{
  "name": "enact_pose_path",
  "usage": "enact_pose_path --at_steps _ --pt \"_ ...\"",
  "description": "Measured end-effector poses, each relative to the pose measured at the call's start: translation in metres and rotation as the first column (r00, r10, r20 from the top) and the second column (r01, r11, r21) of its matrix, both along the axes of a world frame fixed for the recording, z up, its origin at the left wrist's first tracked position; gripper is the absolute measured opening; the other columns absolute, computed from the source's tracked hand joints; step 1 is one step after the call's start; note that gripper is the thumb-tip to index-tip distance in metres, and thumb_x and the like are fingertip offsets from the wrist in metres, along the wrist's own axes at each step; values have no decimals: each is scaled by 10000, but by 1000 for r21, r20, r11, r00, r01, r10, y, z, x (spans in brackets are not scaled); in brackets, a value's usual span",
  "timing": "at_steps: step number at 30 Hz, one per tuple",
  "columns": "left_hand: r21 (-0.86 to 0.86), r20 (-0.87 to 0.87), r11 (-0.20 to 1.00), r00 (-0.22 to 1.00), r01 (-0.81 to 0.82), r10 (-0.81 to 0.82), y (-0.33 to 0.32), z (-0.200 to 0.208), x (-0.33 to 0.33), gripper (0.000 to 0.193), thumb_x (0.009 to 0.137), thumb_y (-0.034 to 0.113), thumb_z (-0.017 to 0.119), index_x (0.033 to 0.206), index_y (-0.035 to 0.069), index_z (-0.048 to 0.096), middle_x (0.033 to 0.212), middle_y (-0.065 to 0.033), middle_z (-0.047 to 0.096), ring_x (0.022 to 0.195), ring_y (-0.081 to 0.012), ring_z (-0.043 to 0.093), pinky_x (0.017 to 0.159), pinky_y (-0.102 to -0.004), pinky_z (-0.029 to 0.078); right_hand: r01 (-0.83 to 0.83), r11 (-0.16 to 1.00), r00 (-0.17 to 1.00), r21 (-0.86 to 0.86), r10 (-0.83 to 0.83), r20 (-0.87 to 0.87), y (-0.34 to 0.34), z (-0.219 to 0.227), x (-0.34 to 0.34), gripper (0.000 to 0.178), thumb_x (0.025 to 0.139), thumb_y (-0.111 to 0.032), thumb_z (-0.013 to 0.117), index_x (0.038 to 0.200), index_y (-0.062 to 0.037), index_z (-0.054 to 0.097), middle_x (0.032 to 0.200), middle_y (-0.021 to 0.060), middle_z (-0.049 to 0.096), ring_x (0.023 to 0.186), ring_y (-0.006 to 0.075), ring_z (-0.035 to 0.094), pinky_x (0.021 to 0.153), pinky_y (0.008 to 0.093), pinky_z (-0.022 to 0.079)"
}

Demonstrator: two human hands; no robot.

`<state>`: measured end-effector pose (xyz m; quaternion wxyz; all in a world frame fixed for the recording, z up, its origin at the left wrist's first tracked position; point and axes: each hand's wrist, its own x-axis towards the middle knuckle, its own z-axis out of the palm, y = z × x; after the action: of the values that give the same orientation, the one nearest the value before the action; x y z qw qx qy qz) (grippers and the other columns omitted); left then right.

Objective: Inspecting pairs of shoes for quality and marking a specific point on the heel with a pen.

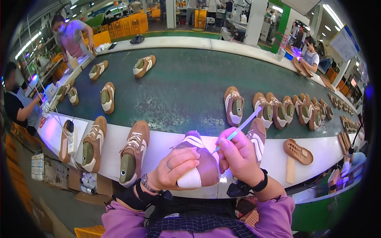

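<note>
In my left hand (172, 168), which wears a ring, is a brown and white shoe upper (208, 168), held over the white ledge with a white panel toward me. My right hand (238, 152) pinches a slim, pale pen-like tool (250, 119). Its teal-tinted lower end meets the upper's edge; whether the tip is a brush or a pen point I cannot make out. Just behind my right hand a brown sneaker (257, 137) stands partly hidden. To the left of my left hand sits another laced sneaker (135, 152) with a green insert in its opening.
A green conveyor belt (178, 87) carries several brown sneakers. On the white ledge (274, 166) lie a tan rubber sole (297, 151) and a pale flat stick (290, 168). A further sneaker (94, 144) is at left. Co-workers stand across the belt. A cardboard box (93, 184) is below.
</note>
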<state>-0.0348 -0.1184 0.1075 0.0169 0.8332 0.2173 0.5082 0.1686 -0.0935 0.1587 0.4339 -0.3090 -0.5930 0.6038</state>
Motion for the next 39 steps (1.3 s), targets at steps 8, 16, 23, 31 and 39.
enact_pose_path --at_steps 8,16,23,31,39 --pt "-2 16 1000 1000 10 -9 1 1 -1 493 629 194 788 994 -30 545 1014 -165 578 901 -319 598 815 -402 520 62 995 995 79 -67 69 -1 -6 -13 85 917 -105 488 925 -27 520 699 -12 532 639 36 462 559 208 380" --pt "-46 35 998 999 40 -39 2 2 -2 588 588 201 802 1068 -30 552 1062 -155 563 955 -321 585 811 -391 504 61 981 995 183 -75 67 4 -8 -14 80 915 -103 497 915 -28 524 699 -10 535 634 42 465 545 214 377" --pt "-39 4 999 1000 17 -17 7 6 -3 627 576 290 834 1035 -21 540 1021 -159 579 918 -321 593 820 -402 507 66 978 994 196 -82 75 7 -7 -14 79 911 -99 499 911 -24 522 690 -3 534 623 44 465 533 219 377" --pt "-52 5 999 1000 13 -13 6 9 -3 622 559 256 839 1033 -19 544 1025 -157 579 920 -322 594 817 -398 502 73 964 989 255 -104 109 3 -4 -10 83 901 -92 498 913 -14 523 696 4 544 620 48 469 534 221 387" --pt "-42 11 999 1000 17 -16 8 11 0 635 537 229 842 1040 -15 542 1024 -154 580 918 -318 597 807 -394 505 88 957 986 275 -123 113 5 -3 -10 74 898 -84 500 906 -14 524 686 4 543 613 47 469 526 220 378"
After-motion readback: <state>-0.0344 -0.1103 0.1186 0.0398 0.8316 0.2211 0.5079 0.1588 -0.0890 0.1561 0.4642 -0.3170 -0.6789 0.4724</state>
